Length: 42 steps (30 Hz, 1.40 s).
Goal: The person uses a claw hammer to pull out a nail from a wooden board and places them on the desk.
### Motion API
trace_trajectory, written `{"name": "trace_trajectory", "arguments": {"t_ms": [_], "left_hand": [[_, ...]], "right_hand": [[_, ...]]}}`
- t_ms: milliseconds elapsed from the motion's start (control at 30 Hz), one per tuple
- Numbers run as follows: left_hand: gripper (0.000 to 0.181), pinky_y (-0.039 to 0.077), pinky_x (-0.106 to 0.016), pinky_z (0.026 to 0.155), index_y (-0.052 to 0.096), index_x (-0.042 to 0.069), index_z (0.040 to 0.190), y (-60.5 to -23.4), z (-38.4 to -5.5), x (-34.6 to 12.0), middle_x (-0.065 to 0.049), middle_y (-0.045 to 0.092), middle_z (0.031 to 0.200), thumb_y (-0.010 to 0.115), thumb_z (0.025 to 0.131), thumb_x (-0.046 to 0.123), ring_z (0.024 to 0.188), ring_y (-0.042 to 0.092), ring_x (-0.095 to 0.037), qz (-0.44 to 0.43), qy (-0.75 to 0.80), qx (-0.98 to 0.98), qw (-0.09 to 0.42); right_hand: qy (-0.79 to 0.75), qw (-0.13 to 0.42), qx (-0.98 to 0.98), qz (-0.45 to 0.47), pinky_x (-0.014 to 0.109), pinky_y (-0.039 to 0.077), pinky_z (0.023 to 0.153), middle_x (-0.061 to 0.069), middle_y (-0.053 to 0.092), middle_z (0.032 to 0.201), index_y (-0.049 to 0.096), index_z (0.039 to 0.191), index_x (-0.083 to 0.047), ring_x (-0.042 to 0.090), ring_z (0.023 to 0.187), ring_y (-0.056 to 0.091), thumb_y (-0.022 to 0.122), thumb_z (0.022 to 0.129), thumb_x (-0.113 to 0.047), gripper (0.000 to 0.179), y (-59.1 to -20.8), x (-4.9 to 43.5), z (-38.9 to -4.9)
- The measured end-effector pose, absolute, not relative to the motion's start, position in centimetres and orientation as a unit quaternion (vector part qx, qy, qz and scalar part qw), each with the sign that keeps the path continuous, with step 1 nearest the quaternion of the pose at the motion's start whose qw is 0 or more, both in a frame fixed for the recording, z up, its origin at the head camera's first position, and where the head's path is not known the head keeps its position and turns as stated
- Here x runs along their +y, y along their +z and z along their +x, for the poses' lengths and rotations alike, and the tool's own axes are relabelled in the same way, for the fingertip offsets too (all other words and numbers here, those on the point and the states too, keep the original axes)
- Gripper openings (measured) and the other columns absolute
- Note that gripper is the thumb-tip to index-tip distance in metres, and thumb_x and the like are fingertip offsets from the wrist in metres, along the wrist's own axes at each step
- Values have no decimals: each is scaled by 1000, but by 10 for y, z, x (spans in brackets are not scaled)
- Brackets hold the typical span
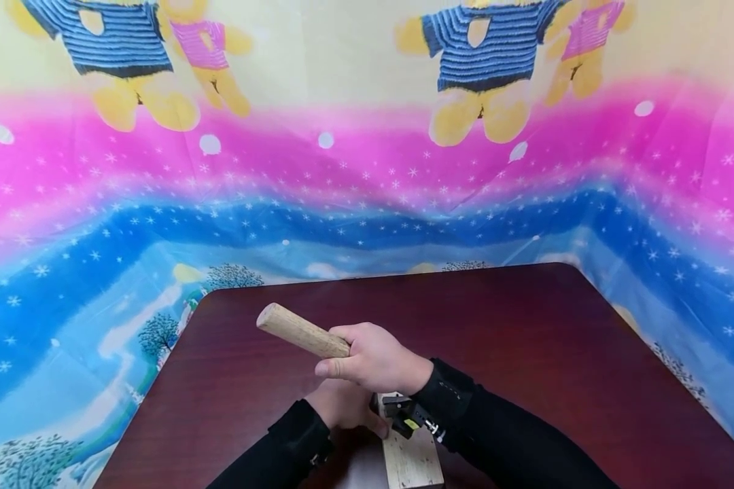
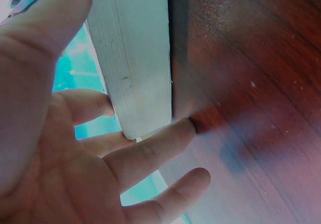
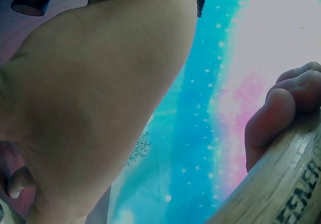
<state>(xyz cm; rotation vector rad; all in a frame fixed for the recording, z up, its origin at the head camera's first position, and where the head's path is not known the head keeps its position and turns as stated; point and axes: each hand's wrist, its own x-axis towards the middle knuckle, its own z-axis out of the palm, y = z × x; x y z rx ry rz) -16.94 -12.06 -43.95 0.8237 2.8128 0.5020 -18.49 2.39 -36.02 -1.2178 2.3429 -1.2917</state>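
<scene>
My right hand [image 1: 379,356] grips a thick round wooden handle [image 1: 300,329], whose blunt end points up and to the left. Black lettering runs along the handle [image 3: 291,184] in the right wrist view. Whatever is at its other end is hidden by the hands. Below and behind the right hand, my left hand [image 1: 342,407] holds the far end of a long pale wooden block [image 1: 412,455] lying on the table. In the left wrist view the thumb lies along the block [image 2: 133,63], with fingertips [image 2: 108,108] touching its edge and end; the little finger is free.
The dark red-brown table [image 1: 495,326] has rounded far corners. A patterned cloth [image 1: 342,170] hangs close behind it and along both sides. A black wrist-camera mount [image 1: 406,414] on the right wrist sits just over the block.
</scene>
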Motion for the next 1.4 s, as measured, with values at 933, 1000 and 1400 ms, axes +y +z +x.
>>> {"name": "trace_trajectory", "arguments": {"t_ms": [933, 1000, 1400], "left_hand": [[83, 51, -34, 115, 70, 15, 137, -439, -174, -116, 8, 73, 137, 104, 68, 46, 124, 62, -6, 248, 152, 949, 121], [84, 51, -34, 116, 70, 14, 137, -439, -174, -115, 7, 73, 137, 104, 67, 46, 126, 62, -8, 254, 151, 949, 111], [79, 56, -36, 108, 71, 22, 135, -440, -174, -113, 7, 73, 138, 103, 68, 50, 127, 65, -10, 244, 109, 957, 116]], "right_hand": [[-503, 113, 764, -387, 21, 39, 52, -13, 54, 61, 71, 106, -11, 3, 53, 55, 76, 99, -52, 42, -365, 34, -186], [-517, 116, 756, -384, 22, 42, 52, -11, 56, 63, 73, 108, -10, 4, 53, 55, 76, 99, -53, 44, -365, 36, -186], [-553, 115, 726, -393, 24, 44, 52, -6, 56, 67, 69, 102, -5, 5, 56, 52, 75, 100, -52, 47, -366, 45, -184]]}}
